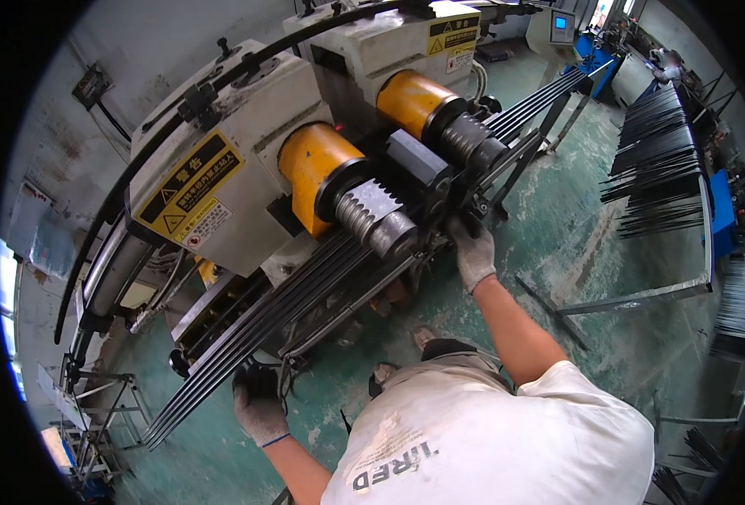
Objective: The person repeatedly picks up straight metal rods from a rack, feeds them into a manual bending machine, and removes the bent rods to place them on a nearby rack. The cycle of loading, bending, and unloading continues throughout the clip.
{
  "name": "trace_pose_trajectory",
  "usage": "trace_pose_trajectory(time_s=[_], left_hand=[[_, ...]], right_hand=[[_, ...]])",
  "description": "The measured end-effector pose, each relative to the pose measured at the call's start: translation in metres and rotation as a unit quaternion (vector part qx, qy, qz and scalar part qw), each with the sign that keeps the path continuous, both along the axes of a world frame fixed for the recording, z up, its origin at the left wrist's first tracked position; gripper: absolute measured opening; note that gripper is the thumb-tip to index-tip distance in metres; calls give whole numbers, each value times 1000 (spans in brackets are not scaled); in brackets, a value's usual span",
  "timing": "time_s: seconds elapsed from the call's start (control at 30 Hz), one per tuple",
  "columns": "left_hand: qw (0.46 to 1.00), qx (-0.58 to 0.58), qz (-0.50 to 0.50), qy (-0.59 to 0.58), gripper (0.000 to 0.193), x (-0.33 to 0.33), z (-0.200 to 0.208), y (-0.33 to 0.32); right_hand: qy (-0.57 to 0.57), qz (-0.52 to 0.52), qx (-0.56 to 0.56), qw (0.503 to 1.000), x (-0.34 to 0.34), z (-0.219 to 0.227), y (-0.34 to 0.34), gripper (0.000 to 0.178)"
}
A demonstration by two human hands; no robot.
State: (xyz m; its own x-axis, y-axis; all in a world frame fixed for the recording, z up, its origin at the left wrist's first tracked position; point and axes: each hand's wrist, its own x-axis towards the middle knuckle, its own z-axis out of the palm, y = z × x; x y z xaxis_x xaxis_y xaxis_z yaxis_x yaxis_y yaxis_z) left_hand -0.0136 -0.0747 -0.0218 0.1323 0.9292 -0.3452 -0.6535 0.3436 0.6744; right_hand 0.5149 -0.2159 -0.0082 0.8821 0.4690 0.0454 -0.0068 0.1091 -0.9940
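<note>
Several long dark metal rods (259, 324) lie side by side, slanting through a large pale machine (246, 194) from lower left to upper right. My left hand (259, 406), in a grey glove with dark fingers, is at the near edge of the rods by their lower-left part. Its fingers blend into the dark background, so their grip is unclear. My right hand (475, 257), gloved too, reaches the machine's front edge just right of a ridged metal roller (381, 219). Its dark fingertips are partly lost among the machine parts, and what they touch cannot be made out.
Two orange cylinders (318, 168) jut from the machine, one behind the other. Black rods (654, 151) lie on a metal rack (641, 299) at the right. A control box (551, 29) with a lit screen stands at the back, and another person (668, 71) is far right.
</note>
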Motion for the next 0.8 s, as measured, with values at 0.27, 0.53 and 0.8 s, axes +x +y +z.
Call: trace_pose_trajectory(time_s=[0.27, 0.53, 0.8], left_hand=[[978, 187, -68, -64, 65, 4, 61, 8], [955, 241, 148, 86, 71, 42, 157, 28], [878, 356, 192, 256, 64, 119, 318, 44]], right_hand=[[265, 18, 188, 945, 19, 48, 47, 37], [283, 5, 141, 949, 42, 61, 72, 52], [-101, 90, -85, 987, 80, 20, 93, 45]])
